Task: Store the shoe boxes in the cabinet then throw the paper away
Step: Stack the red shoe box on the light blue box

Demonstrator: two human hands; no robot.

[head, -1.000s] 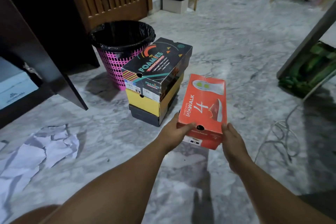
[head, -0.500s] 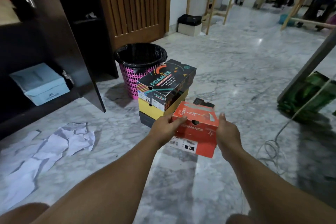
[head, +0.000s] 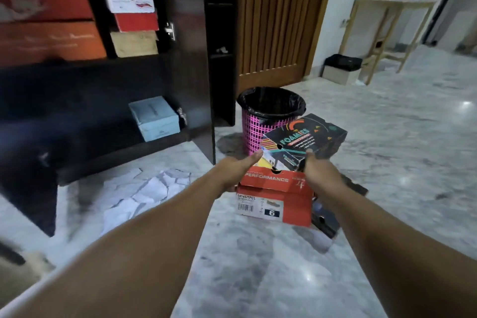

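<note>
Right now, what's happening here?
A person holds an orange shoe box between the left hand and right hand, facing the open cabinet, which already holds several boxes. A black Foamies box sits on a stack beside the pink bin. Crumpled paper lies on the floor.

One head-worn view looks forward and down over both forearms toward the open cabinet (head: 108, 80)

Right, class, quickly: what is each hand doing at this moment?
Left hand: holds the left side of the orange cardboard shoe box.
Right hand: holds the right side of that same box.
</note>
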